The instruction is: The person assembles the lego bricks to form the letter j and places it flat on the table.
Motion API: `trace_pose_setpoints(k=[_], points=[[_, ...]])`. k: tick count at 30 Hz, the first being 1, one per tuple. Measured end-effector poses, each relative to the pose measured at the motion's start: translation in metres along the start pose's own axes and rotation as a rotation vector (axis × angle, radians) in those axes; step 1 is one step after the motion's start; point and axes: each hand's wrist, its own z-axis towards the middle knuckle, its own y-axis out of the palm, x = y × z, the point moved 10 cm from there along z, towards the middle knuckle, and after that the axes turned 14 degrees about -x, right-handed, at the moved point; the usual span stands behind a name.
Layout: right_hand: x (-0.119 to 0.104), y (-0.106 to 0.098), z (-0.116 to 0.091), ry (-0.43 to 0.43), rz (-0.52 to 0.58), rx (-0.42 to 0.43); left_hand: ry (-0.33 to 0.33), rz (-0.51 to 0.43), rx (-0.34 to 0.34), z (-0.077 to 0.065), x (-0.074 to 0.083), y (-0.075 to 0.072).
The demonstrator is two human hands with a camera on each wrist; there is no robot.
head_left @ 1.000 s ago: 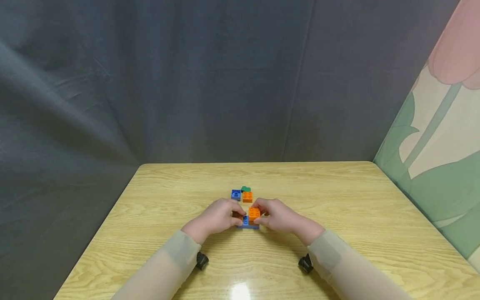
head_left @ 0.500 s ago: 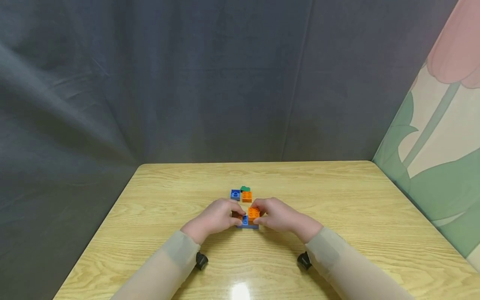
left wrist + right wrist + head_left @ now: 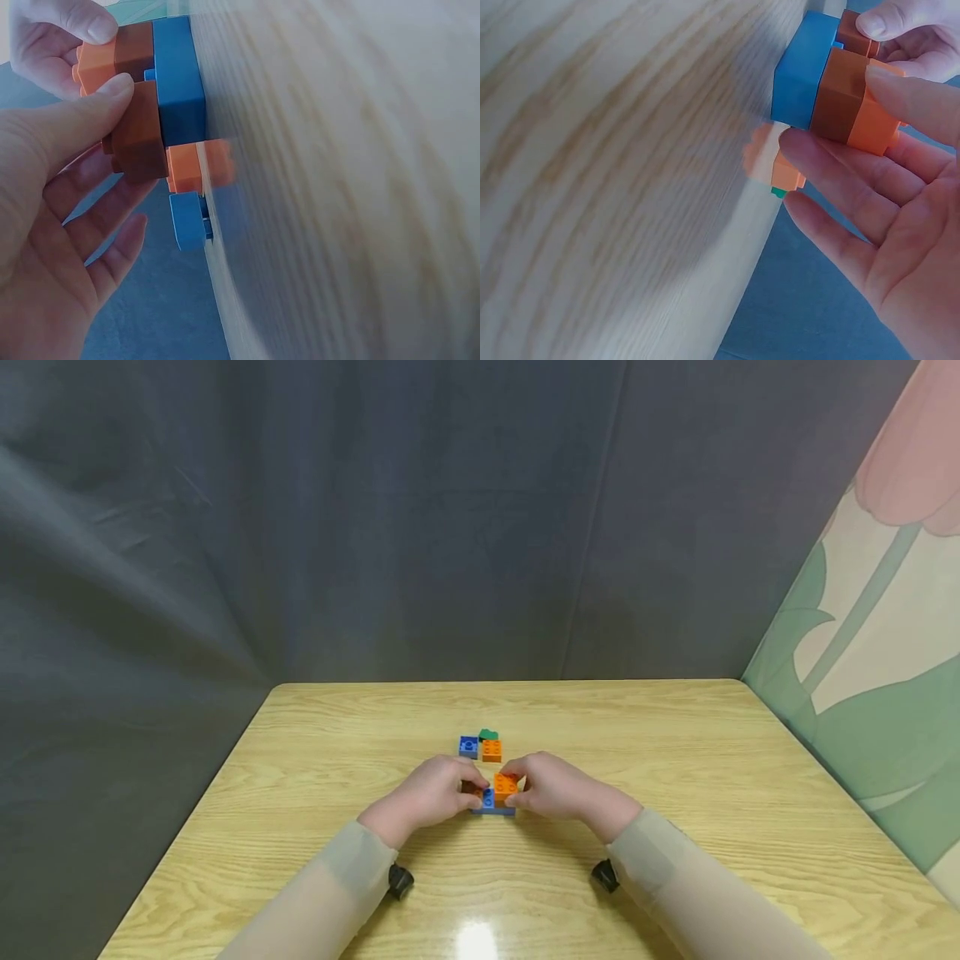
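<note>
A long blue brick (image 3: 178,82) lies on the table between my hands. My left hand (image 3: 435,789) pinches a brown brick (image 3: 139,135) on the left end of the blue one, thumb on its near side. On the right end sits another brown brick (image 3: 837,94), topped by an orange brick (image 3: 506,785). My right hand (image 3: 557,787) grips this small stack between thumb and fingers. Bare blue studs show between the two ends in the head view. Fingers of the left hand mostly cover its brown brick there.
Just beyond the hands on the wooden table (image 3: 337,735) are a loose blue brick (image 3: 468,747), an orange brick (image 3: 492,751) and a green piece (image 3: 488,734). A dark curtain (image 3: 450,527) hangs behind the table, and a flower-painted panel (image 3: 885,710) stands at the right.
Both hands keep their hold on the bricks and barely move. The whole head view has shifted very slightly.
</note>
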Motion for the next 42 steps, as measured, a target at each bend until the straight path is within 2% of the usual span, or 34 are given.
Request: trace_pose_setpoints(k=[13,19,23,27,30,32,36,42], points=[[-0.002,-0.006,0.0,-0.016,0.03,-0.002,-0.006,0.01,0.005,0.0,0.001,-0.005],[-0.003,-0.006,0.001,-0.091,0.05,-0.045,0.0,0.015,0.008,0.0,0.002,-0.006],[-0.003,-0.015,0.002,-0.127,0.112,0.004,0.008,0.024,0.014,0.0,0.001,-0.006],[0.005,-0.033,0.007,-0.065,0.109,0.137,0.008,0.024,0.014,0.0,-0.001,-0.005],[0.01,-0.045,0.013,-0.017,0.034,0.23,0.004,0.024,0.014,0.0,-0.003,-0.005],[0.011,-0.05,0.018,-0.003,-0.019,0.262,0.001,0.023,0.015,0.0,-0.004,-0.004],[0.016,-0.049,0.031,0.017,-0.075,0.255,0.009,0.014,0.01,0.0,-0.002,-0.003],[0.02,-0.038,0.046,0.04,-0.096,0.224,0.021,0.008,0.002,0.001,0.001,0.002]])
